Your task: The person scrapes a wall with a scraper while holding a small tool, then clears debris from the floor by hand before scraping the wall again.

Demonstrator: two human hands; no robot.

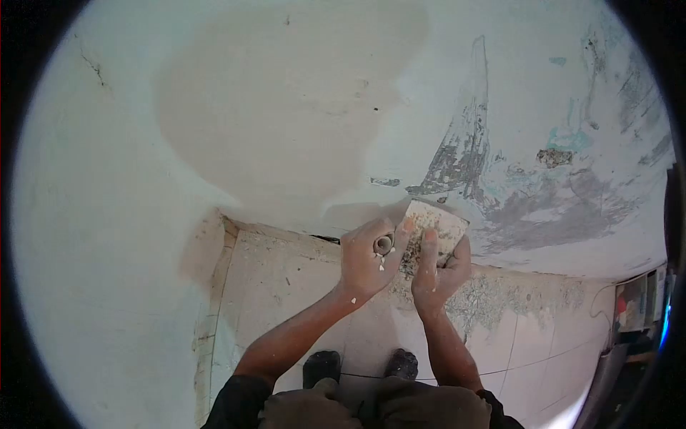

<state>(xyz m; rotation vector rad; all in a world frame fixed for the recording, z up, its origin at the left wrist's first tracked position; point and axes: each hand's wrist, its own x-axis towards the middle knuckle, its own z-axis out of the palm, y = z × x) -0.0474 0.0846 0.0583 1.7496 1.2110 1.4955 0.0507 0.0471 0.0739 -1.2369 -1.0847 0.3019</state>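
Observation:
My left hand (366,261) is closed in a fist around a round, hollow-ended handle (384,245); the rest of that tool is hidden by my fingers. Pale flakes cling to the back of this hand. Just beside it, my right hand (438,275) grips a flat, pale plate (446,223) between thumb and fingers. Plaster crumbs (421,239) cover part of the plate's face. Both hands are close together in front of the lower wall, and the left fingers overlap the plate's left edge in this view.
The whitish wall (286,93) has a large beige patch, grey scraped areas (457,161) and a rough hole (555,157). Debris (493,300) lies along its foot on the tiled floor (279,286). My dark-covered feet (321,368) stand below. Shelved items (639,304) are at far right.

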